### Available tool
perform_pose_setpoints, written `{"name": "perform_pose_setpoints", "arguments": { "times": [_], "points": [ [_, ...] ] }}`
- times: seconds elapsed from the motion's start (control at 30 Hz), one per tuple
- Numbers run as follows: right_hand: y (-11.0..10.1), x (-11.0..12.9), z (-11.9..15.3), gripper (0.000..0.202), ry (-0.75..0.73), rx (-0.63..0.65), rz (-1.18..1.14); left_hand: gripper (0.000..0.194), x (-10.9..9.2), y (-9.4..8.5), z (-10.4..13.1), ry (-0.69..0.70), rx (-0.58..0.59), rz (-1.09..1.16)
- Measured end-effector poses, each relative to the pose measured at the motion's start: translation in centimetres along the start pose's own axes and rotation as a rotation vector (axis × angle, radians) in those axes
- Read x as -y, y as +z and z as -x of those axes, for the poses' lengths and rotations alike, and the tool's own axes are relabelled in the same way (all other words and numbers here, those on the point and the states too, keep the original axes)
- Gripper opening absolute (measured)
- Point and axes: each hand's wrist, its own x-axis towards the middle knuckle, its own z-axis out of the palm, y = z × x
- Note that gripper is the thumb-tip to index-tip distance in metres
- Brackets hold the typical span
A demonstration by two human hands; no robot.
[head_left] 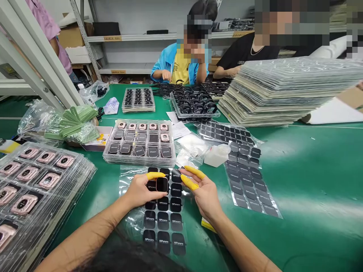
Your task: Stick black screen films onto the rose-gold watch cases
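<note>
My left hand [141, 190], with a yellow cot on one finger, pinches a square smartwatch case [162, 184] by its edges, its dark screen facing up. It is above a clear sheet of black screen films [163, 221] printed "HiFuture". My right hand [202, 187] wears yellow cots on thumb and forefinger. Their tips close at the right edge of a black film [176, 175] in the sheet's upper right; that film looks slightly tilted. Ahead, a clear tray [138, 161] carries pink watch cases, several covered with black films.
Stacked trays of pink watch cases [51, 156] stand at the left. More film sheets [249, 177] lie at the right, near a white bottle [217, 155] and a tall tray stack [283, 94]. Green straps [75, 122] lie behind. Co-workers [181, 62] sit across the table.
</note>
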Motion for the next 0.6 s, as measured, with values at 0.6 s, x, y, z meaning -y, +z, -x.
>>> {"name": "perform_pose_setpoints", "arguments": {
  "times": [0.6],
  "points": [
    [0.1,-1.3,-0.9,0.075,-0.124,-0.014,0.141,0.038,0.1,0.7,0.2,0.269,-0.08,-0.004]
  ]
}}
